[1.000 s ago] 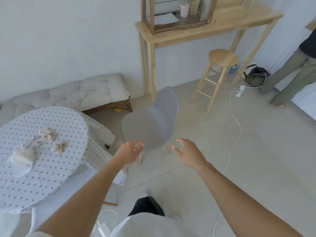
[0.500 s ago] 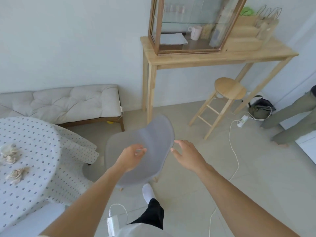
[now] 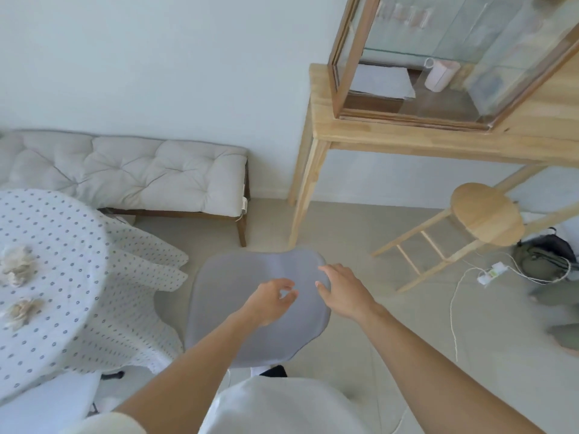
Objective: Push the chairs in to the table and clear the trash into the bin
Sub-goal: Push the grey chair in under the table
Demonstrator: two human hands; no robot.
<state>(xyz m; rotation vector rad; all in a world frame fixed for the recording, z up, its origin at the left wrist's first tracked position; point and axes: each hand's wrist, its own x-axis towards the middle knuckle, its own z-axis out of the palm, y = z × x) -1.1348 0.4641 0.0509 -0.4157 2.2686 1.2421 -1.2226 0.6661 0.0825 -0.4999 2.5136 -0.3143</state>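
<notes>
Grey chair: the grey moulded plastic chair (image 3: 247, 314) stands straight in front of you, its backrest facing you, just beside the hanging edge of the tablecloth.
Your left hand: your left hand (image 3: 269, 300) is over the chair back, fingers curled loosely with thumb and forefinger near each other, holding nothing; you can't tell from here whether it touches the shell.
Your right hand: your right hand (image 3: 344, 292) is spread open at the chair's upper right edge, fingertips (image 3: 324, 268) against or just above the rim, gripping nothing.
Bench: the round bench under a white cloth with small dark dots (image 3: 56, 277) sits to your left, its cloth draping to the floor.
Trash: two crumpled off-white paper wads lie on that bench, one (image 3: 15, 264) nearer the far side, one (image 3: 23, 310) nearer you, apart from each other.
White chair: part of a white seat (image 3: 47, 399) shows at the lower left, beside the bench.
Surroundings: a cushioned wooden-framed seat (image 3: 134, 173) runs along the wall; a pale wooden console (image 3: 438, 142) carries a glass cabinet (image 3: 454, 57); a round wooden stool (image 3: 485, 214) stands under it.
</notes>
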